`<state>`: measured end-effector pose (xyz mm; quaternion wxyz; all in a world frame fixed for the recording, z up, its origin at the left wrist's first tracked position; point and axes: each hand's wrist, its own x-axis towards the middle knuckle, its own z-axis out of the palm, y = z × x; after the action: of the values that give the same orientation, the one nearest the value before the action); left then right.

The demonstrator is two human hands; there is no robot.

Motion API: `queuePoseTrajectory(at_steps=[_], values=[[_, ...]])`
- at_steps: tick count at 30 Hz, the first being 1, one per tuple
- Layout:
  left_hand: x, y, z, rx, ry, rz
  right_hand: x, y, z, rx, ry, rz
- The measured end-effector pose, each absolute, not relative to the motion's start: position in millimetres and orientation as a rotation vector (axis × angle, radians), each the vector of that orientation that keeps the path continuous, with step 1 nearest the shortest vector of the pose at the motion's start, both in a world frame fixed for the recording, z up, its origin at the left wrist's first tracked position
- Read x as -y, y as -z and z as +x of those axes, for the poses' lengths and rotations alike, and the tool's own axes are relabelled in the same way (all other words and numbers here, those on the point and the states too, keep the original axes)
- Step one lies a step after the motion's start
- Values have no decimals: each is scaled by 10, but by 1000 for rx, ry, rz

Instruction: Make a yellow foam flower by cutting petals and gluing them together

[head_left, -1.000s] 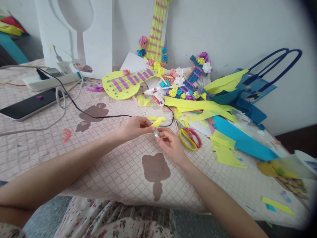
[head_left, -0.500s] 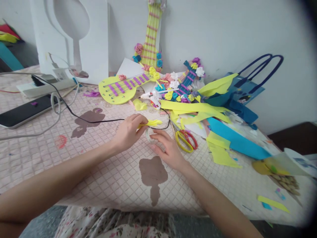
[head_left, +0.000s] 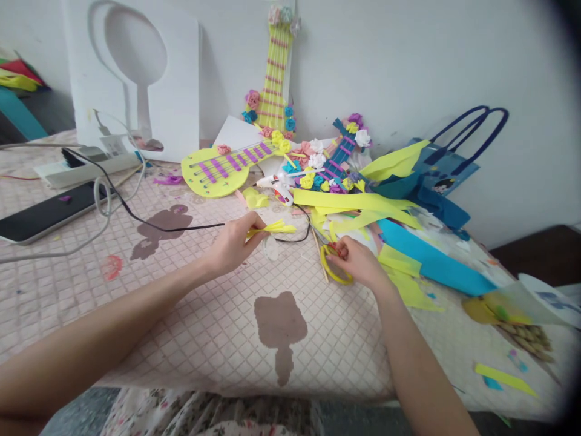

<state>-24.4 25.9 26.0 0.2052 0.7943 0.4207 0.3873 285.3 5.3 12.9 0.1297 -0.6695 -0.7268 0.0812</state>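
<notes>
My left hand (head_left: pixel 233 243) is closed on a bunch of thin yellow paper strips (head_left: pixel 280 226), whose ends fan out to the right. Just below the strips, a small roll of clear tape (head_left: pixel 270 248) rests on the tablecloth. My right hand (head_left: pixel 361 261) has its fingers around the handles of the scissors (head_left: pixel 338 272), one loop yellow and the other red. The scissor blades point up and left, partly hidden among paper scraps. Beside them lies a thin wooden stick (head_left: pixel 320 257).
Behind my hands are a yellow paper guitar (head_left: pixel 215 181), a white glue gun (head_left: pixel 278 188), paper flowers and yellow crepe paper (head_left: pixel 354 200). A black cord (head_left: pixel 190 229) crosses the table. At left lies a phone (head_left: pixel 49 212); a blue bag (head_left: pixel 447 166) stands at right.
My right hand has left the tape roll and moved right to the scissors, taking hold of their handles. The tape now lies on the cloth. My left hand stays on the yellow strips.
</notes>
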Motion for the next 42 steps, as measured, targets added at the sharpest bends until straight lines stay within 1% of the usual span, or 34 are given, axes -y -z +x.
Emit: queuePoseTrajectory(at_steps=[6, 15, 22, 27, 32, 37, 42], values=[[-272, -241, -255, -1148, -978, 2286, -29, -143, 2842, 2103, -221, -2025], [-272, -245, -266, -1091, -944, 2451, -22, -143, 2845, 2106, -235, -2112], [-314, -254, -289, -1034, -890, 2323, -64, -145, 2904, 1953, -121, -2007], [-365, -208, -324, -1070, -869, 2284, -93, -120, 2895, 1818, -274, -1796], [-423, -176, -353, -1105, -846, 2237, -15, -167, 2737, 1917, -400, -1819], [-492, -203, -390, -1208, -839, 2133, 79, -263, 2608, 2111, -357, -1720], [-537, -253, -428, -1246, -820, 2151, 134, -304, 2507, 2239, -347, -1660]])
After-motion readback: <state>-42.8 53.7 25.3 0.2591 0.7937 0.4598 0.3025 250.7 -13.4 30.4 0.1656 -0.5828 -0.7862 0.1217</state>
